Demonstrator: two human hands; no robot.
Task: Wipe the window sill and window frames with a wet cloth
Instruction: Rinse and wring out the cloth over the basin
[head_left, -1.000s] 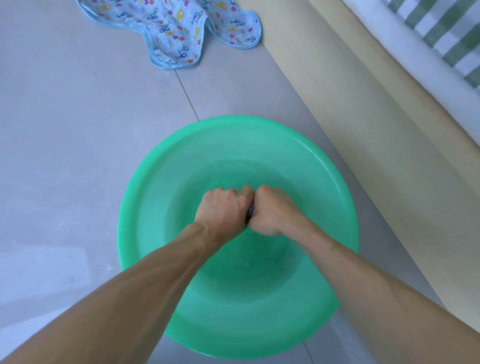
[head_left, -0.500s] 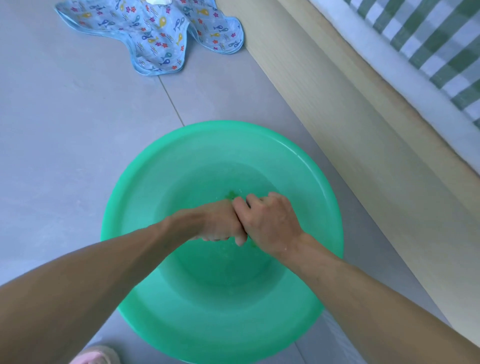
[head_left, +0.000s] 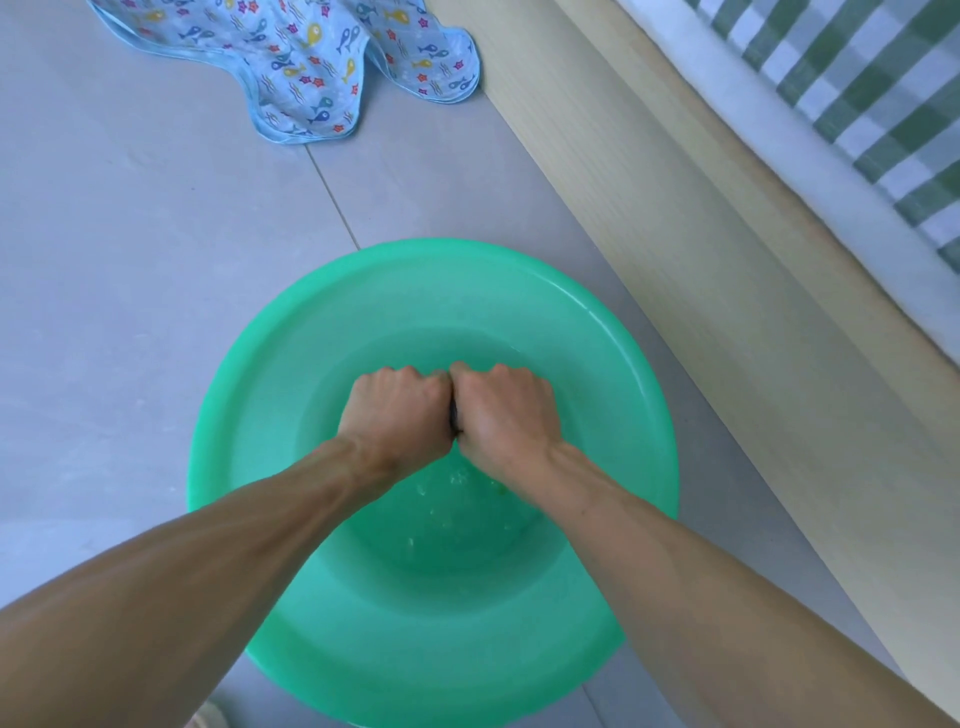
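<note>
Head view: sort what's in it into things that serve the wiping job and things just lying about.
In use:
- left hand and right hand, fists pressed together, gripping a dark cloth that is mostly hidden
- green basin, beneath the hands

Lying about:
- fish-print cloth on the floor
- wooden bed frame
- green checked bedding

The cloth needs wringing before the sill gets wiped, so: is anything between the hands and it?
Nothing visible: the left hand and right hand already grip the dark cloth between them, above the green basin.
</note>
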